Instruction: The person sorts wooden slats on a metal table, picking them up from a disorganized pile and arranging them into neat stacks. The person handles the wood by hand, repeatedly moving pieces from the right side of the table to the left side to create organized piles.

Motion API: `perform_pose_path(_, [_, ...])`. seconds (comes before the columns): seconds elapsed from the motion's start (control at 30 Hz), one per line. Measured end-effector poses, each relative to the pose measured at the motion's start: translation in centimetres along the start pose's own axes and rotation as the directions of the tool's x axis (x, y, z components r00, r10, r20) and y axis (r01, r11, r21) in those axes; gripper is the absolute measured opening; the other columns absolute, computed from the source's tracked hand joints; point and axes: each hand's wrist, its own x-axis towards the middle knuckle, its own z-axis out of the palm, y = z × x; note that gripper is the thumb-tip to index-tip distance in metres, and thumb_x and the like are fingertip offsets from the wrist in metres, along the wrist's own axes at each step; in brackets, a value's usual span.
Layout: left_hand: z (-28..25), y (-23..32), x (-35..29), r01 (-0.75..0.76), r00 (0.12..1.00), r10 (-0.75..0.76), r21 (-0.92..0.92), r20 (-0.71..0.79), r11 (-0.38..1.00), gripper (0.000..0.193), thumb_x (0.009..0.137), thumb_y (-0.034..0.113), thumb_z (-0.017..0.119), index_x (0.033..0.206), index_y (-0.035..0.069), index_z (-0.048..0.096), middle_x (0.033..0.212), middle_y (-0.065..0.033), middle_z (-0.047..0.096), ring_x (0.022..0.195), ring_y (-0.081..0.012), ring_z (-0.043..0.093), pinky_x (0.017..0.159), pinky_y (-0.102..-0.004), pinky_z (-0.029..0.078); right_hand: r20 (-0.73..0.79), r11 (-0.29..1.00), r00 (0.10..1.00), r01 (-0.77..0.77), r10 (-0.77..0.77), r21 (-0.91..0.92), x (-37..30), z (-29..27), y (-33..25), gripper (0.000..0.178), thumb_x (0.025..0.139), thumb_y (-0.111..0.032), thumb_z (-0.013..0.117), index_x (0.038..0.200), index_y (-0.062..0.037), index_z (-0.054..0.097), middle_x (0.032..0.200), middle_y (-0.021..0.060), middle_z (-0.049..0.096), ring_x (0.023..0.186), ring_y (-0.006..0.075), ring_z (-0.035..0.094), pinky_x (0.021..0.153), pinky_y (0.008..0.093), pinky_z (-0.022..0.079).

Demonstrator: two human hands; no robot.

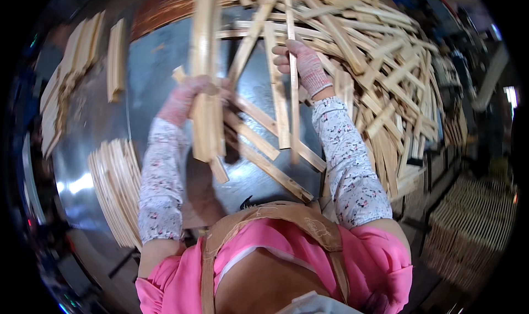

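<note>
My left hand (190,98), in a pinkish work glove, is closed round a bundle of wooden slats (205,49) held lengthwise above the metal table. Short ends of the slats stick out below the fist. My right hand (302,66), gloved alike, grips one thin wooden slat (292,102) that points away from me. Under and between the hands, several loose slats (274,85) lie at angles on the tabletop. Part of the left fingers is hidden behind the bundle.
A large jumbled heap of slats (380,66) covers the right and far side of the metal table (157,55). Neat stacks of slats (114,190) stand at the left, with another row (74,66) farther off. At the lower right sits a big stacked pile (468,231).
</note>
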Motion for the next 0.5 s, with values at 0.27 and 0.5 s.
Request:
perform_pose_path(0.27, [-2.7, -19.3, -5.3, -0.038, 0.987, 0.007, -0.197, -0.158, 0.98, 0.057, 0.085, 0.026, 0.084, 0.133, 0.002, 0.065, 0.105, -0.0096, 0.076, 0.09, -0.0199, 0.073, 0.086, -0.0352, 0.062, 0.105, 0.969, 0.989, -0.124, 0.103, 0.213, -2.3, 14.2, 17.7, 0.059, 0.104, -0.025, 0.068, 0.15, 0.0085, 0.052, 0.133, 0.0225, 0.068, 0.119, 0.0322, 0.069, 0.104, 0.0395, 0.057])
perform_pose_path(0.5, [-9.1, -22.3, -13.4, -0.148, 0.976, 0.12, -0.153, -0.183, 0.977, 0.083, 0.084, 0.024, 0.084, 0.154, 0.001, 0.048, 0.116, -0.0093, 0.074, 0.1, -0.0218, 0.073, 0.094, -0.0343, 0.06, 0.115, 0.794, 0.929, -0.361, 0.351, 0.488, -4.3, 23.2, 25.3, 0.049, 0.106, -0.035, 0.058, 0.133, 0.0052, 0.062, 0.119, 0.0237, 0.072, 0.108, 0.0377, 0.071, 0.104, 0.049, 0.058])
